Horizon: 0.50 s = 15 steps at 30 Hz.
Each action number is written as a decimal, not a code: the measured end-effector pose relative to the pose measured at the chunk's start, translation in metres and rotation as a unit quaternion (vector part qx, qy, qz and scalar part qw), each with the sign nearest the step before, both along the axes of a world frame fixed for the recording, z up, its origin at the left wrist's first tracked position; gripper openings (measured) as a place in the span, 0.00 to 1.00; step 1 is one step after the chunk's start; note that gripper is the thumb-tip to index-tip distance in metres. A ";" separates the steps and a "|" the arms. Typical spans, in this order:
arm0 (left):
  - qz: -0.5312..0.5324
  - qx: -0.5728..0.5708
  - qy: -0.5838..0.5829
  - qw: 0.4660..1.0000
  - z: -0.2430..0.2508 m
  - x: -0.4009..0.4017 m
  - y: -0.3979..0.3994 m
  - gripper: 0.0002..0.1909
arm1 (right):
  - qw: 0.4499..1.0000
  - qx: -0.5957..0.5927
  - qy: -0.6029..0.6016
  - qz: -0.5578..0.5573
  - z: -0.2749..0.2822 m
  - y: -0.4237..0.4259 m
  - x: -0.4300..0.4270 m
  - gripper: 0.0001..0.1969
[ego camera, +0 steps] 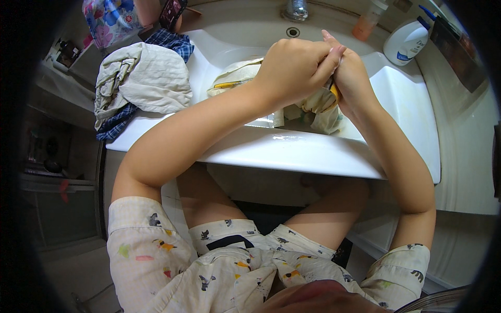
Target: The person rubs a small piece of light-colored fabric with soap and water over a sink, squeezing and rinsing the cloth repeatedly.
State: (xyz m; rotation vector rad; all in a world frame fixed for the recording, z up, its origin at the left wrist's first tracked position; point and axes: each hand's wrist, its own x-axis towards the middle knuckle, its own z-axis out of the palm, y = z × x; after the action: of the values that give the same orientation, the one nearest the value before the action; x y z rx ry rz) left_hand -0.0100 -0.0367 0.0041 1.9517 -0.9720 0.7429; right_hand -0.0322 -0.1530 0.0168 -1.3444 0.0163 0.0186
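My left hand (pixel 292 62) is curled into a fist over the washbasin (pixel 297 150), pressed against my right hand (pixel 349 70). Both grip a bunched wet cream cloth (pixel 328 120) with yellow and black trim. Most of the gripped part is hidden behind the fingers. Its folds hang below the hands into the basin. More cream fabric with a yellow strip (pixel 229 84) lies at the left of the basin, partly covered by my left wrist. Whether it is the same piece I cannot tell.
A cream garment (pixel 156 80) lies over blue plaid fabric (pixel 117 121) on the left rim. Behind are a phone (pixel 172 13) on a stand and a floral bag (pixel 111 23). The faucet (pixel 297 9), an orange-liquid bottle (pixel 368 23) and a white Dove pump bottle (pixel 405 43) stand at the back.
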 end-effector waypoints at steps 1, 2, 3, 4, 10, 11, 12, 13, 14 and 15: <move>-0.008 0.003 0.007 1.000 0.001 0.001 0.001 0.21 | 1.000 0.001 -0.011 -0.002 0.000 0.000 -0.001 0.18; -0.007 0.003 0.008 1.000 0.003 0.003 0.002 0.21 | 1.000 0.002 -0.022 -0.004 0.000 0.000 -0.001 0.18; 0.013 0.019 0.005 1.000 0.004 0.007 0.004 0.22 | 1.000 0.002 -0.021 -0.001 0.000 0.001 -0.003 0.18; 0.033 0.034 0.003 0.999 0.004 0.011 0.006 0.23 | 1.000 0.006 -0.019 0.004 0.002 0.001 -0.005 0.18; 0.067 0.022 0.084 0.994 -0.003 0.026 0.014 0.24 | 1.000 0.010 -0.010 0.007 0.005 0.002 -0.001 0.18; 0.069 0.022 0.085 0.994 -0.004 0.028 0.015 0.24 | 1.000 -0.005 -0.005 0.002 0.006 0.002 0.000 0.18; 0.071 0.023 0.096 0.993 -0.005 0.029 0.014 0.25 | 1.000 -0.006 -0.006 0.002 0.006 0.000 0.003 0.18; 0.074 0.024 0.108 0.991 -0.005 0.031 0.013 0.25 | 1.000 -0.002 0.010 -0.004 0.003 -0.004 0.007 0.17; 0.074 0.024 0.108 0.991 -0.005 0.032 0.014 0.25 | 1.000 0.001 0.025 -0.009 0.001 -0.006 0.010 0.17; 0.081 0.006 0.100 0.992 -0.005 0.034 0.014 0.25 | 1.000 0.002 0.024 -0.009 0.000 -0.007 0.012 0.17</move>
State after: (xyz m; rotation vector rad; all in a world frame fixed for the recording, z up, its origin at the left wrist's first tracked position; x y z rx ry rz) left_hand 0.0238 -0.0222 -0.0006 2.0884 -0.7054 0.6175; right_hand -0.0205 -0.1596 0.0167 -1.3405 0.0691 0.0370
